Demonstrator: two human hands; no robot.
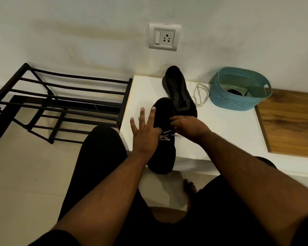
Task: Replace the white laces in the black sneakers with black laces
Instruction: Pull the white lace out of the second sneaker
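Left hand (146, 132) presses the near sneaker (163, 139) with fingers spread wide; right hand (187, 126) pinches its white lace (167, 134), judged soft, light, best drawn near the eyelets.

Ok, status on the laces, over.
Left hand open, steadying near sneaker. Right hand pinching its white lace. Far sneaker unlaced. Nothing in the way.

Sneakers (179, 91): no brand or lettering showing legibly
Wall socket (164, 37): nothing printed is reading from here
Basket (238, 100): no label showing
Readable text overall: none appearing anywhere in view
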